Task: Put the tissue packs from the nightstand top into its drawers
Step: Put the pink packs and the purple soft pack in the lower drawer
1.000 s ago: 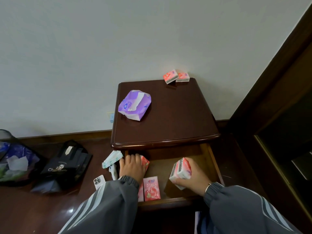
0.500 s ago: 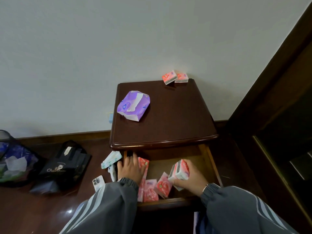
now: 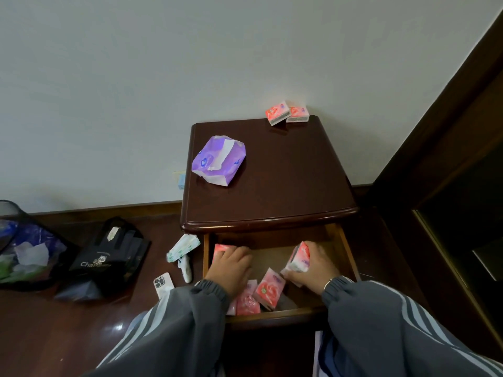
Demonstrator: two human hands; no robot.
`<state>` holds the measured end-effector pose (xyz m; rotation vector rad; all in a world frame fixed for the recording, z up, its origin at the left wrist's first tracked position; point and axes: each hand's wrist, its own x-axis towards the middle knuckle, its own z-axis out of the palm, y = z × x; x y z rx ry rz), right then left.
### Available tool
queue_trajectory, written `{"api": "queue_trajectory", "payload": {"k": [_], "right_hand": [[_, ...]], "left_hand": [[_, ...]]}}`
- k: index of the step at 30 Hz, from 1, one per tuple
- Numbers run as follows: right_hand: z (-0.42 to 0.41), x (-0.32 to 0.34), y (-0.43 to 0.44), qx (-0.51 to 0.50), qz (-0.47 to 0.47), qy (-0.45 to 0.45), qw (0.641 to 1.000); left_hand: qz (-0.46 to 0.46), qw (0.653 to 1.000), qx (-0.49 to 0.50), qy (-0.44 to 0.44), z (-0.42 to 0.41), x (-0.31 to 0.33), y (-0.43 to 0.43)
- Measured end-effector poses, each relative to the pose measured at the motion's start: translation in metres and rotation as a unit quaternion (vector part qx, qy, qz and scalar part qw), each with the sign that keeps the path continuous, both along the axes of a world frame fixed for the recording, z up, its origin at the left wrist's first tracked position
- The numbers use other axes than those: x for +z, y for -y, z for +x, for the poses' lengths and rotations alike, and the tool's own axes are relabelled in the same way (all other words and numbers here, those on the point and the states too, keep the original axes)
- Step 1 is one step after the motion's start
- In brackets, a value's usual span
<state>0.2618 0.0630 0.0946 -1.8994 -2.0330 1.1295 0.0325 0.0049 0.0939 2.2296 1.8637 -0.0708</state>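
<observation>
The dark wooden nightstand (image 3: 285,186) has its top drawer (image 3: 275,315) pulled out. On its top lie a purple tissue pack (image 3: 219,159) near the left edge and two small pink packs (image 3: 287,113) at the back against the wall. Inside the drawer, my left hand (image 3: 231,268) rests over pink packs (image 3: 221,250) on the left side. My right hand (image 3: 313,269) grips a pink-and-white pack (image 3: 299,258) low in the drawer's right half. Two more pink packs (image 3: 260,293) lie at the drawer's front between my hands.
On the dark floor to the left lie a phone (image 3: 163,284), a white-green tissue pack (image 3: 183,246), a small white object (image 3: 185,269), a black paper bag (image 3: 111,257) and a mesh bin (image 3: 19,246) with rubbish. A dark wooden bed frame (image 3: 449,164) stands to the right.
My left hand has shifted right and deeper over the packs in the drawer. A pink pack appeared tilted at the drawer's front centre. My right hand has stayed low in the drawer, still holding its pack.
</observation>
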Motion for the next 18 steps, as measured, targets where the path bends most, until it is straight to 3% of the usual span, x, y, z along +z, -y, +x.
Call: {"api": "queue_trajectory", "payload": {"k": [3, 8, 18], "right_hand": [[0.012, 0.002, 0.001, -0.026, 0.002, -0.015, 1.000], [0.029, 0.012, 0.006, -0.041, 0.009, -0.028, 0.999], [0.029, 0.022, 0.017, -0.050, 0.001, -0.094, 0.994]], "left_hand": [[-0.086, 0.995, 0.009, 0.047, 0.031, -0.001, -0.007], [-0.203, 0.977, 0.070, -0.006, 0.067, -0.006, -0.022], [-0.121, 0.964, 0.157, 0.177, 0.013, 0.020, -0.009]]}}
